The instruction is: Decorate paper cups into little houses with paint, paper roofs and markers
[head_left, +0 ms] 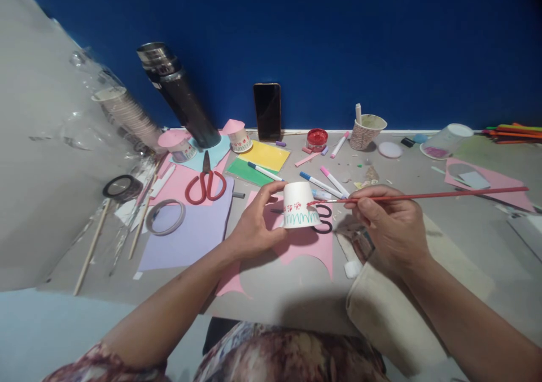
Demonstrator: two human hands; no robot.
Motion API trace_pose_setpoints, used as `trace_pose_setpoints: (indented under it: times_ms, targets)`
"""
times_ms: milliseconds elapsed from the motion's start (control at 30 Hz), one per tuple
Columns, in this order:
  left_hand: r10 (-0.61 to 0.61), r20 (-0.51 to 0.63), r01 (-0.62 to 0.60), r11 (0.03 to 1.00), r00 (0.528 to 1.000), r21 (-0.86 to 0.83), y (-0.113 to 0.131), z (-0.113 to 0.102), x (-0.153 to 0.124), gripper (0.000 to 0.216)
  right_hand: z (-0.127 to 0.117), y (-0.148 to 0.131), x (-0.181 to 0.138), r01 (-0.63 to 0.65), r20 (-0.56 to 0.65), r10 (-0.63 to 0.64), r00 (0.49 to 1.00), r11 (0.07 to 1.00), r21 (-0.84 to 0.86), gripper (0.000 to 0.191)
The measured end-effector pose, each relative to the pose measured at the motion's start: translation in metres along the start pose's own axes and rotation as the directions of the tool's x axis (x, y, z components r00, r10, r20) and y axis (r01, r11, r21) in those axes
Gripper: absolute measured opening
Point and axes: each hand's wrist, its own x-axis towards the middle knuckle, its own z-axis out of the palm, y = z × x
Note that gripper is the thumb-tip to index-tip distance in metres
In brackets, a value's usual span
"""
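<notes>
My left hand (255, 222) grips an upside-down white paper cup (297, 194) from its left side, thumb near the rim and fingers near the base. Red dabs and a green zigzag line decorate the cup's wall. In my right hand (392, 224) is a slim red paintbrush (449, 194), pinched near its ferrule. Its red-coated tip meets or nearly meets the cup's right side. Behind the cup lies a pair of black-handled scissors (325, 219), partly hidden, on cut pink paper (311, 252). A pot of red paint (317, 139) stands farther back.
Red-handled scissors (206, 185), a tape roll (165, 217) and purple paper (190, 246) lie left. A dark flask (182, 97), a phone (267, 111) and small decorated cups (240, 138) stand at the back. Several markers (324, 184) lie mid-table; a cloth (393, 308) is at right.
</notes>
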Motion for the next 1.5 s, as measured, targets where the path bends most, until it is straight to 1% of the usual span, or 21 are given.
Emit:
trace_pose_setpoints:
  times_ms: [333,500,667,833,1000,1200,1400,1500]
  targets:
    - [-0.019,-0.007,0.019,0.999,1.000,-0.043,0.0030,0.0003,0.0015,0.080,-0.0007,0.0006,0.0012,-0.011,0.010,0.011,1.000,1.000,-0.005,0.007]
    - [-0.023,-0.008,0.023,0.999,1.000,-0.039,0.0031,0.0003,0.0011,0.080,-0.0015,0.0004,0.0014,-0.005,0.006,0.005,1.000,1.000,0.007,0.010]
    - [-0.023,-0.005,0.022,0.999,1.000,-0.025,0.0019,-0.0003,0.0003,0.081,0.0005,-0.0017,0.0013,-0.051,0.017,0.051,0.999,0.999,0.010,0.013]
    - [-0.016,0.005,0.016,0.999,1.000,-0.027,0.0033,-0.0003,0.0006,0.080,0.0032,-0.0046,0.0017,-0.060,0.015,0.059,0.998,0.997,0.057,0.017]
    - [-0.025,0.006,0.025,0.999,1.000,-0.039,0.0061,0.0005,0.0009,0.078,0.0032,-0.0036,0.0020,-0.082,0.014,0.081,0.997,0.996,0.043,0.017]
    - [-0.002,0.004,0.002,0.998,1.000,-0.065,0.0062,0.0015,0.0009,0.079,0.0010,-0.0015,0.0035,-0.062,-0.016,0.064,0.998,0.995,0.081,0.017]
    - [0.008,0.006,-0.007,0.998,1.000,-0.061,0.0061,0.0011,0.0012,0.077,0.0013,-0.0011,0.0042,-0.082,-0.002,0.083,0.997,0.996,0.036,0.019]
    - [0.017,0.003,-0.017,0.999,1.000,-0.052,0.0060,0.0010,0.0014,0.077,0.0013,-0.0008,0.0048,-0.084,-0.005,0.084,0.996,0.995,0.054,0.019]
